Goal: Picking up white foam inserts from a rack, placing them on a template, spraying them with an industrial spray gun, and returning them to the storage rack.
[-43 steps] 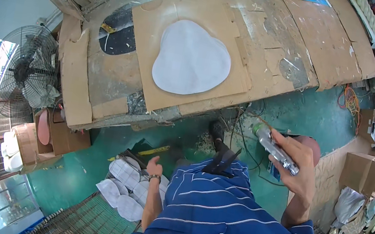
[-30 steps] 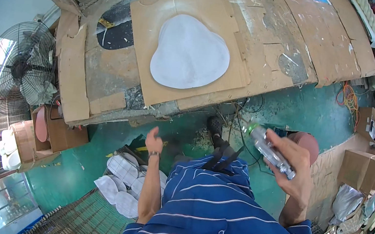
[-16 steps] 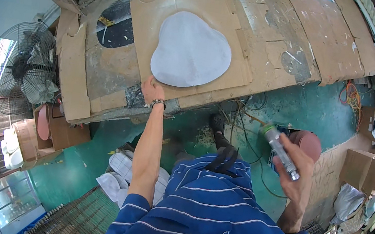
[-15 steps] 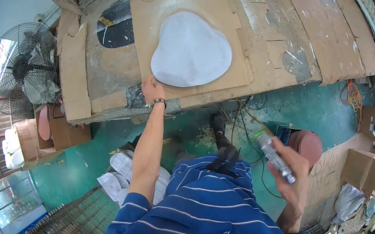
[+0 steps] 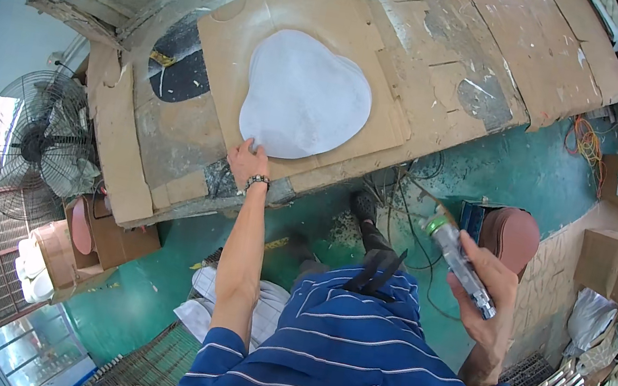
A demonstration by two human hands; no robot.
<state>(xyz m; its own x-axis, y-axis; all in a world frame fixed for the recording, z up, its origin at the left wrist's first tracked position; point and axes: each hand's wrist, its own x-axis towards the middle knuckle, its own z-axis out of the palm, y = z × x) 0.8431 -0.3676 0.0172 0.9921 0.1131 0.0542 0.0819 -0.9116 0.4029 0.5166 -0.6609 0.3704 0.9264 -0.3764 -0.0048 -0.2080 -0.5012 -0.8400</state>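
A white three-lobed sheet (image 5: 304, 98) lies flat on a brown cardboard square (image 5: 225, 36) on the workbench. My left hand (image 5: 248, 165) is at the sheet's near left edge, its bent fingers closed on the rim. Whether it pinches one layer or several, I cannot tell. Off the bench's near side, in front of my body on the right, my right hand (image 5: 490, 293) is wrapped round a silver cylindrical tool (image 5: 464, 270) with a green collar. The tool is tilted, its collared end toward the bench and away from the sheet.
Worn cardboard covers the workbench (image 5: 465, 43). A stack of reddish-brown rounded pads (image 5: 510, 236) stands right of the tool. Hoses (image 5: 411, 218) trail over the green floor below the bench. A large fan (image 5: 40, 140) and an open carton (image 5: 114, 234) stand left; a cardboard box (image 5: 614, 265) is right.
The whole view has shifted slightly. My right hand, blurred before, is now sharper and a little lower and farther right with the tool. My left hand stays at the sheet's edge.
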